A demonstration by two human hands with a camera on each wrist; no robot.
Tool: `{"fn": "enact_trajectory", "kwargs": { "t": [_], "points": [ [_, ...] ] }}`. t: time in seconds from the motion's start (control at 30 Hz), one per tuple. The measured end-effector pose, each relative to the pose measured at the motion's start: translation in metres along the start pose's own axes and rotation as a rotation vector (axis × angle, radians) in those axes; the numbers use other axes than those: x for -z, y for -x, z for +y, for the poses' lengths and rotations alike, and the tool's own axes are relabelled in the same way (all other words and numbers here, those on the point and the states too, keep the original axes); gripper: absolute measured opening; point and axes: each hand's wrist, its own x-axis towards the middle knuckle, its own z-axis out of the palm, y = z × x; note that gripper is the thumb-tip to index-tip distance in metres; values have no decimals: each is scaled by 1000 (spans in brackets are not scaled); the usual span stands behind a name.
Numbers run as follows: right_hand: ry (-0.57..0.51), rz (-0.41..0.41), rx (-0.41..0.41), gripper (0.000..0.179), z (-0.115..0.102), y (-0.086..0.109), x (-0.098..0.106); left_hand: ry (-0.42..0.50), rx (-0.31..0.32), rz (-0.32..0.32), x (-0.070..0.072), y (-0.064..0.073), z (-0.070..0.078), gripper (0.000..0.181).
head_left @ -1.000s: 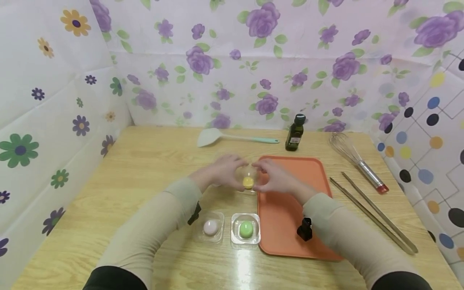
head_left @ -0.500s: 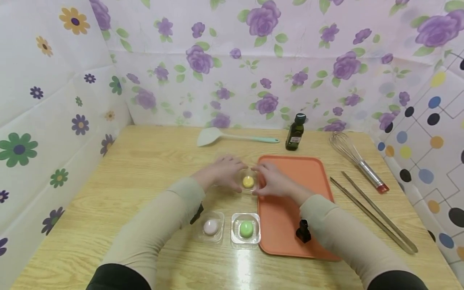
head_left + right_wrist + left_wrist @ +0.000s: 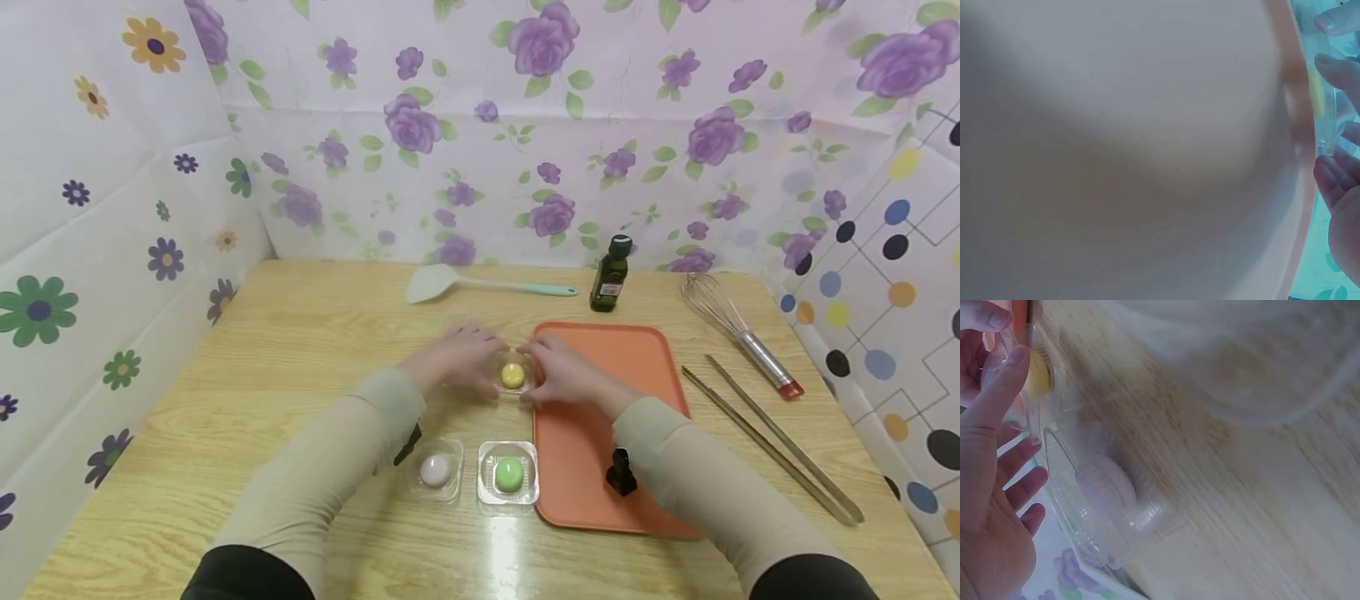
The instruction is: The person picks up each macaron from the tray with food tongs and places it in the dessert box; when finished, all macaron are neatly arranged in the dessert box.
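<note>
Both hands are around a clear plastic box [image 3: 513, 388] with a small yellow round piece [image 3: 513, 376] in it, at the tray's left edge. My left hand [image 3: 459, 360] grips its left side; in the left wrist view the thumb [image 3: 1007, 384] presses on the clear lid edge. My right hand [image 3: 564, 372] holds the right side, thumb and fingers at the rim. A pinkish piece [image 3: 1107, 484] in another clear box shows beside it in the left wrist view; in the head view my left hand hides it. The right wrist view catches the yellow piece [image 3: 1316, 90] edge-on between fingers.
Nearer me are a clear box with a pink piece [image 3: 435, 471] and one with a green piece [image 3: 509, 474]. An orange tray [image 3: 592, 467] lies right of them. Tongs [image 3: 772, 437], a whisk [image 3: 750, 342], a dark bottle [image 3: 609, 279] and a spatula [image 3: 480, 284] lie or stand around.
The box's clear lid, raised and tilted between my hands a second ago, now lies lower over the yellow piece. Both hands have shifted slightly.
</note>
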Motion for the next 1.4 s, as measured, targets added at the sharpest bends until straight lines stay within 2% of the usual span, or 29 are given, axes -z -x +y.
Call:
{"fn": "enact_trajectory", "kwargs": {
  "t": [0.27,0.63,0.77,0.9,1.0,1.13,1.4],
  "points": [
    [-25,-64,-38,79,5,-2,3,-12,8,15,-3,0,0,80],
    [-38,-67,-30,76,9,-2,5,33,29,40,-5,5,0,81],
    [-33,-58,-28,80,9,-2,5,29,17,49,-4,6,0,85],
    [-72,-57,-33,90,8,-1,9,37,16,82,-3,8,-3,90],
    [-124,-53,-59,94,5,-4,13,67,47,119,-1,12,-12,91],
    [-194,-44,-99,89,0,-13,17,119,102,148,4,18,-28,88],
    [-210,-19,-167,81,-16,-42,22,221,217,141,12,32,-61,89]
  ]
}}
